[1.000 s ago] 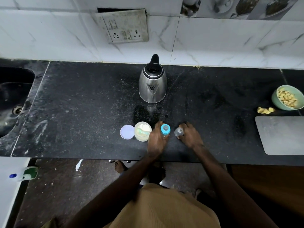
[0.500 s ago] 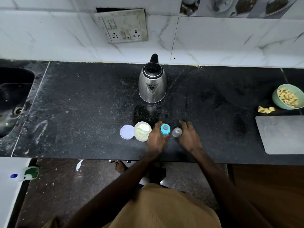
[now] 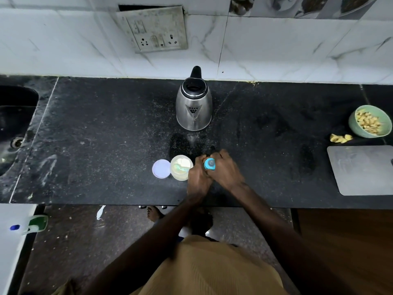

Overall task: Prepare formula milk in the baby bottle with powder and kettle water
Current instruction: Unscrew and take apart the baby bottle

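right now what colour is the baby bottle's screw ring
Bright blue screw ring, clearest in the head view.

No text, brand, number or sign can be read anywhere in view. Checked the likely surfaces: kettle [image 3: 194, 107], baby bottle [image 3: 210, 164], powder tub [image 3: 181, 167], socket plate [image 3: 153, 28] on the wall. Any marking on them is too small or blurred to make out.
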